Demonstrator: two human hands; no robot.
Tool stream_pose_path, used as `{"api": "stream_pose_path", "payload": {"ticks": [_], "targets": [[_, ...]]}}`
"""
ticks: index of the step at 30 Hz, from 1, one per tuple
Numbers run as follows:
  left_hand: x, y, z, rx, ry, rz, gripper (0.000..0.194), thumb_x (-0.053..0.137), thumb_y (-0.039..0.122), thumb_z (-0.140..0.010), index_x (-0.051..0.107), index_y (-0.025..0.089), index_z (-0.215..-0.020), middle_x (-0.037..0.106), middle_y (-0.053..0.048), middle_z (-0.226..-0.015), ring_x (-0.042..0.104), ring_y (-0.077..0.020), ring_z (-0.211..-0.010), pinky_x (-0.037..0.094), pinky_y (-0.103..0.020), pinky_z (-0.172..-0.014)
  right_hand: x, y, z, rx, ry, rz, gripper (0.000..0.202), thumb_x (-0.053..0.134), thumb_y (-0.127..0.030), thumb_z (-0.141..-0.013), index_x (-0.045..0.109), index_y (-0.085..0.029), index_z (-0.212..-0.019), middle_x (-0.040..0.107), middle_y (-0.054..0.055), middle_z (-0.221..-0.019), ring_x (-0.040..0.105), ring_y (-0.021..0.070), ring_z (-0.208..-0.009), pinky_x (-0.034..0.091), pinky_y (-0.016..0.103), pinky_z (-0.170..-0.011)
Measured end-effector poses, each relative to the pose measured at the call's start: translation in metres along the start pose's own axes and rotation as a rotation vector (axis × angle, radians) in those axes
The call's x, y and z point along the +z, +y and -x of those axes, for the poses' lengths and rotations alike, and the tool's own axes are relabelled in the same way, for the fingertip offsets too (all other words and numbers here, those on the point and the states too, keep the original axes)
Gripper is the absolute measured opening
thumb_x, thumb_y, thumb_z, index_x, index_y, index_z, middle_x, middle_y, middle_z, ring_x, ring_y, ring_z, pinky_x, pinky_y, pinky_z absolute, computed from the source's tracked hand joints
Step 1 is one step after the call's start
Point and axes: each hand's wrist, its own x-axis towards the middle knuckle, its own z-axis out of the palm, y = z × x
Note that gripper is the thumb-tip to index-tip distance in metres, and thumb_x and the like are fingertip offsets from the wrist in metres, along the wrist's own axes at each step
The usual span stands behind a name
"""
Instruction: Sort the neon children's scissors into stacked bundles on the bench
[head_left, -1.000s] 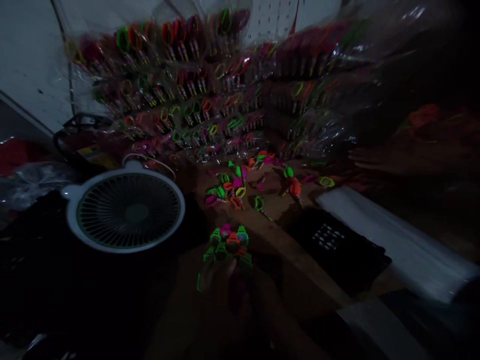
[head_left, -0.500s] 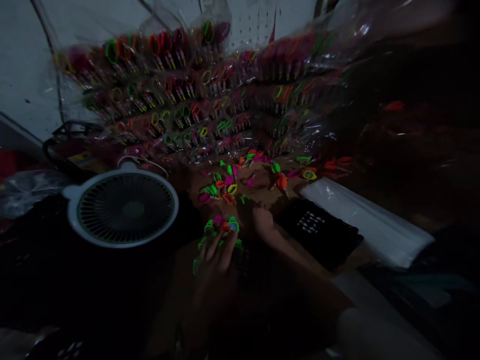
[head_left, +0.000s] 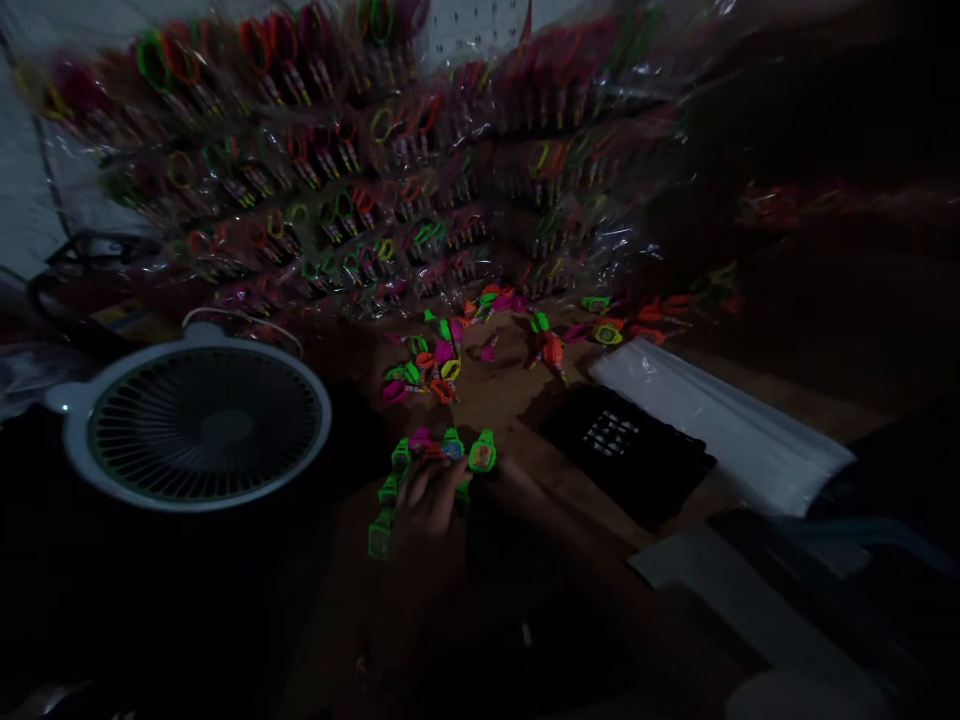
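Observation:
In the dim head view, my left hand (head_left: pixel 429 508) lies over a group of bright toy watches, its fingers stretched out and touching them. Beside it stand a green watch (head_left: pixel 380 536), another green watch (head_left: pixel 401 456) and a blue-faced green watch (head_left: pixel 451 446). My right hand (head_left: pixel 510 478), dark and partly lost in shadow, has its fingers closed on a green toy watch (head_left: pixel 482 455) at the right end of the group. A loose pile of coloured toy watches (head_left: pixel 426 372) lies beyond both hands.
A white round fan (head_left: pixel 322 425) is on the left. Clear bags of toy watches (head_left: pixel 360 205) are stacked along the back. On the right lie black perforated cards (head_left: pixel 637 460) and a stack of clear plastic sleeves (head_left: pixel 720 430).
My right hand has come back toward me from near the loose pile and now holds a green toy watch beside the group. My left hand stays over the watches. The view has shifted slightly.

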Motion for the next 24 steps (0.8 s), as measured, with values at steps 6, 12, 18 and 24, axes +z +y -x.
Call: {"api": "stream_pose_path", "payload": {"ticks": [6,12,18,24], "targets": [[0.0,-0.005,0.002,0.045,0.022,0.048,0.057,0.037,0.011,-0.078,0.04,0.019,-0.134,0.064,-0.003,-0.116,0.042,-0.0215,-0.124,0.031,-0.039,-0.107,0.001,-0.009,0.006,0.012,-0.034,0.306,0.016,0.054,-0.016,-0.077,0.07,-0.014,-0.079,0.071,0.007,-0.08,0.065,0.0198,-0.074,0.05,0.028,-0.073],[-0.002,-0.004,-0.011,0.06,0.008,0.041,0.074,0.036,0.007,-0.071,0.025,0.019,-0.143,0.038,-0.005,-0.144,0.024,-0.0217,-0.137,0.026,-0.042,-0.112,0.004,-0.007,-0.001,-0.059,-0.071,0.299,0.022,0.052,-0.015,-0.079,0.07,-0.019,-0.091,0.071,0.005,-0.093,0.066,0.0179,-0.081,0.05,0.025,-0.077],[-0.001,-0.007,-0.04,0.147,-0.074,-0.045,0.068,0.038,0.009,-0.074,0.027,0.011,-0.141,0.052,-0.01,-0.132,0.035,-0.0266,-0.131,0.026,-0.049,-0.109,0.005,0.006,-0.006,-0.117,-0.086,0.27,0.024,0.054,-0.015,-0.079,0.069,-0.018,-0.098,0.07,0.006,-0.098,0.066,0.0178,-0.088,0.05,0.026,-0.084],[0.01,-0.023,-0.024,0.167,0.212,-0.045,0.063,0.043,0.006,-0.077,0.034,0.021,-0.138,0.07,0.0,-0.095,0.054,-0.0228,-0.11,0.038,-0.041,-0.102,0.004,-0.003,-0.004,-0.186,-0.058,0.194,0.035,0.054,-0.017,-0.081,0.061,-0.017,-0.115,0.062,0.009,-0.118,0.059,0.0202,-0.108,0.047,0.032,-0.094]]}}
